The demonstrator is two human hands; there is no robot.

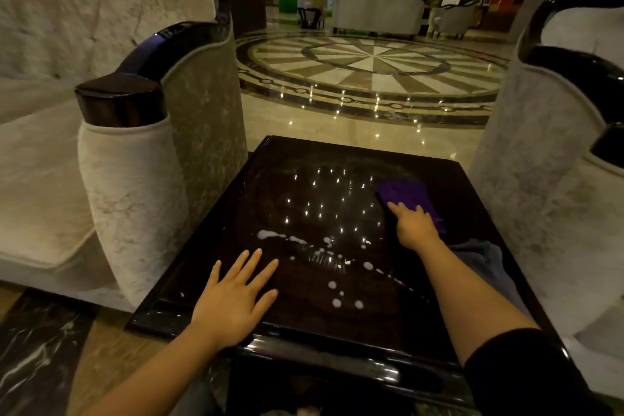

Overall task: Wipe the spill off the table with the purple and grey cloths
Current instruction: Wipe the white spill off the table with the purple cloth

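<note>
A dark glossy wooden table (236,199) stands in front of me. White spilled drops (297,240) lie scattered across its near half, from the left middle toward the near right. The purple cloth (403,192) lies flat at the table's right side. My right hand (413,224) rests on the cloth's near edge, fingers spread and pressing down. The grey cloth (483,257) lies bunched at the right edge, partly hidden by my right forearm. My left hand (236,294) lies flat and open on the near left of the table, holding nothing.
A pale upholstered armchair (135,162) with a dark wood armrest stands close on the left. Another pale armchair (547,152) stands close on the right. Polished marble floor (371,78) stretches beyond the table, with sofas far back.
</note>
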